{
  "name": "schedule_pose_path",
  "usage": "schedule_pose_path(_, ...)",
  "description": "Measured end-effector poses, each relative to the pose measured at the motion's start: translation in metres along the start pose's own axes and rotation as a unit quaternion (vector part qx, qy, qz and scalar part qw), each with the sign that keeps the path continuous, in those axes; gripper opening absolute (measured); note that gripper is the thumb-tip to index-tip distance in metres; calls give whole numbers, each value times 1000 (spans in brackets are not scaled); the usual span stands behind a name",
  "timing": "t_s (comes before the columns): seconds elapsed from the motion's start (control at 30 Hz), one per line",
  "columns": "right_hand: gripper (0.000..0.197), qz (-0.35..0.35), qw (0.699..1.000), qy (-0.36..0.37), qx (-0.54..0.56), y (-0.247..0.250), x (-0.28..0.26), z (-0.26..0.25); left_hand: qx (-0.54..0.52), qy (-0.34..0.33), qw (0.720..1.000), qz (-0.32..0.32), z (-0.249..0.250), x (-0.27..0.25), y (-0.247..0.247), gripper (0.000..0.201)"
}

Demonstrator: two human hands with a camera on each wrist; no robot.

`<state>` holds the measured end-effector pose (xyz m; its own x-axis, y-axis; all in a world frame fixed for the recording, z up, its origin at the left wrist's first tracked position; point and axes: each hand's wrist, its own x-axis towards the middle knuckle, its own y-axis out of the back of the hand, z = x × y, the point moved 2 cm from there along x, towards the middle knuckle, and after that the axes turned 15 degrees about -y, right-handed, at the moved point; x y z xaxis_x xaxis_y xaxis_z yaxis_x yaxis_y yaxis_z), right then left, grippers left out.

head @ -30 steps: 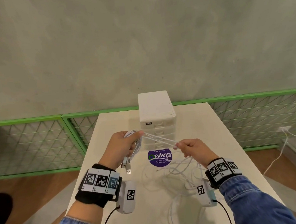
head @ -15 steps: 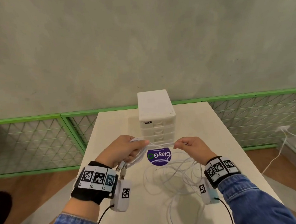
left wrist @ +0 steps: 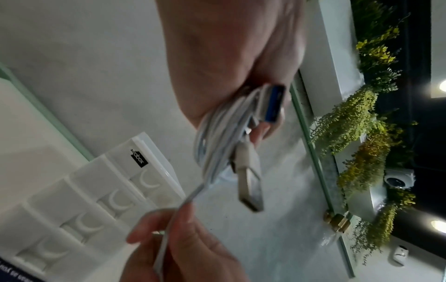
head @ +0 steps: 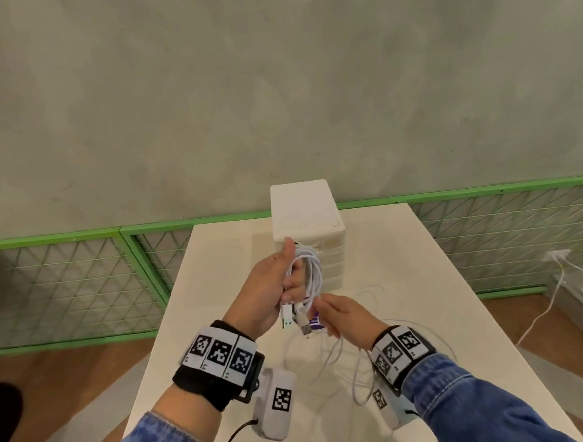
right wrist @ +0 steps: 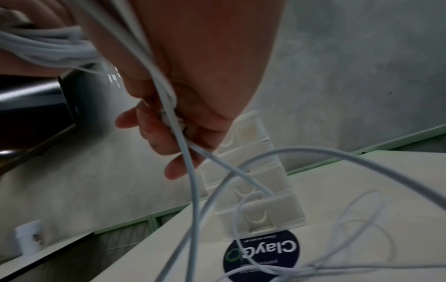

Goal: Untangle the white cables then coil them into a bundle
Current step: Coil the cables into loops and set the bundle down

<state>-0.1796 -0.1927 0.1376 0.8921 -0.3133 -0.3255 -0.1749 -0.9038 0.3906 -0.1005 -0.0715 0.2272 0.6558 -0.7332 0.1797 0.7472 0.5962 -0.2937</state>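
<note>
White table [head: 219,293]: drawer box [head: 306,216], round sticker [right wrist: 263,251], loose cables [head: 329,362]

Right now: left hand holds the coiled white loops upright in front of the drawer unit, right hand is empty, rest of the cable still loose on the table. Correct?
One thing is off: the right hand is not empty. Its fingers pinch the strand running down from the coiled loops, as the right wrist view shows. The rest stands: the left hand grips the loops in front of the drawer unit, and loose cable lies on the table.

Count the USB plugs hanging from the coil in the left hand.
2. Both dangle below the left hand: one USB plug nearer the wrist, the other USB plug beside it, by the right hand. More may be hidden inside the coil.
</note>
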Motion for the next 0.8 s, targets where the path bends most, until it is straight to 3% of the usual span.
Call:
schedule_pose_path(0.2, 17, -54, 998, 2, -20, -23, -7, -14, -91, -65, 985, 129, -6, 13, 5, 30)
schedule_pose_path(0.3, 14, -78, 997, -5, -5, -26, -8, -17, -17, -118, 980, 161, -8, 12, 7, 23)
schedule_pose_path(0.47, 18, -76, 997, -9, 17, -19, -5, -21, 163, -188, 959, 137, -20, 10, 12, 16)
schedule_pose_path(0.57, 35, -69, 998, -11, 5, -10, -6, -27, 221, -198, 947, 125, -25, 7, 6, 9)
schedule_pose_path(0.63, 40, -74, 997, -18, 2, -6, -7, -29, 253, -212, 936, 120, -26, 5, -1, 14)
schedule_pose_path(0.8, 23, -124, 991, -16, -45, -7, -11, -30, 313, -240, 914, 90, -32, 5, -6, 17)
